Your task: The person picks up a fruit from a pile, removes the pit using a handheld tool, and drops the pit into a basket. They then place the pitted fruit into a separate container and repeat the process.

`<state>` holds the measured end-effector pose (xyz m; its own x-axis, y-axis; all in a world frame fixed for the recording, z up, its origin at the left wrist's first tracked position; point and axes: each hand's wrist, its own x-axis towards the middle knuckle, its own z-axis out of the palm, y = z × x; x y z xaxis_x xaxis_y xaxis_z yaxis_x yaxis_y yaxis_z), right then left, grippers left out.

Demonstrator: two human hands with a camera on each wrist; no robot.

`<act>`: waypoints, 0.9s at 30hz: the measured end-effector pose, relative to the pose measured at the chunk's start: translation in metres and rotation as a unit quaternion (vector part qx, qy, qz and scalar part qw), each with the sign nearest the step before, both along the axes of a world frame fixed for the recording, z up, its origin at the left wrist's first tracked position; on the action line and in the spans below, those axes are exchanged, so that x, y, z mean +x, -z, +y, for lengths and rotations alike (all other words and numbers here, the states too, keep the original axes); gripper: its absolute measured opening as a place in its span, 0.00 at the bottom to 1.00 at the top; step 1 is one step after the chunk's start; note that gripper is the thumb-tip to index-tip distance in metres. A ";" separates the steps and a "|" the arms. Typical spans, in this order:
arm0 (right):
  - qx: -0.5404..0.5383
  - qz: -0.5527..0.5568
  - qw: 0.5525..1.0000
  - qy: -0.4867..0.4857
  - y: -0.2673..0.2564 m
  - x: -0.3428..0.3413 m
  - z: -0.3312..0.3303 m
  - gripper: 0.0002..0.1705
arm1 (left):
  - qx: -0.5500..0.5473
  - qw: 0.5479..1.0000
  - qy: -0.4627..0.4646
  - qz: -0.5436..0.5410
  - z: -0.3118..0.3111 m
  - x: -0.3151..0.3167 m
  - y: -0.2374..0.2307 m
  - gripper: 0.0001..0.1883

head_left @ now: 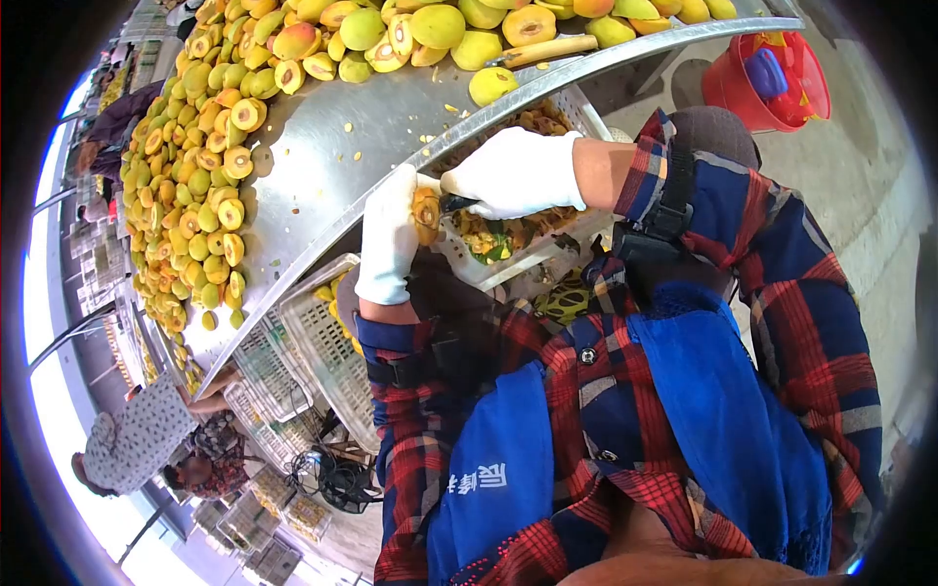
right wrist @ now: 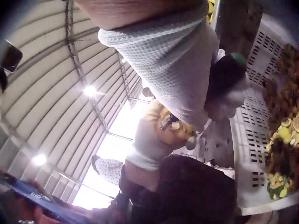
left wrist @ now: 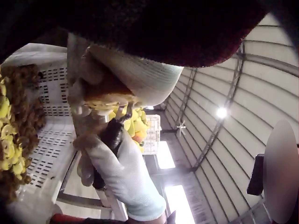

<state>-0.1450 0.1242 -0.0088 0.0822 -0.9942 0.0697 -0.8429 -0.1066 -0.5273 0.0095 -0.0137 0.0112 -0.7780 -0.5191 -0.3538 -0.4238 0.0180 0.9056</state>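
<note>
In the head view the gloved left hand (head_left: 389,234) grips a cut yellow-orange fruit half (head_left: 425,215) beside the table's metal edge. The gloved right hand (head_left: 518,174) holds a dark-handled tool (head_left: 455,203), its end at the fruit. The left wrist view shows the tool's dark handle (left wrist: 112,136) in the right hand (left wrist: 124,172), with its metal tip touching the cut face of the fruit (left wrist: 108,99). In the right wrist view the tip meets the middle of the fruit (right wrist: 170,130), held by the left hand (right wrist: 149,140); the right hand's fingers wrap the handle (right wrist: 225,77).
A metal table (head_left: 332,146) bears a large heap of halved fruit (head_left: 195,195). Under the hands is a white basket (head_left: 513,269) with fruit scraps. Stacked crates (head_left: 332,356) stand at the left, a red bucket (head_left: 718,93) at the upper right. Other people are at the far left.
</note>
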 end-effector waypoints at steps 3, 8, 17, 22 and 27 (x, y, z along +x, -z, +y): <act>0.116 -0.102 0.988 -0.023 -0.002 0.003 -0.004 0.11 | 0.006 0.998 0.051 -0.021 0.000 0.000 -0.003 0.27; 0.244 -0.523 0.811 0.099 -0.032 0.016 0.000 0.13 | 0.139 0.958 -0.151 0.200 0.015 -0.001 -0.006 0.31; 0.240 -0.459 0.854 0.046 -0.032 0.016 -0.011 0.15 | -0.173 0.952 -0.151 0.202 0.019 -0.006 -0.004 0.16; 0.279 -0.475 0.834 0.030 -0.026 0.014 -0.005 0.13 | 0.110 0.984 -0.101 0.097 0.007 -0.005 -0.018 0.28; 0.215 -0.586 0.777 0.080 -0.016 0.030 -0.010 0.12 | -0.069 0.926 -0.230 0.292 0.027 -0.025 -0.005 0.26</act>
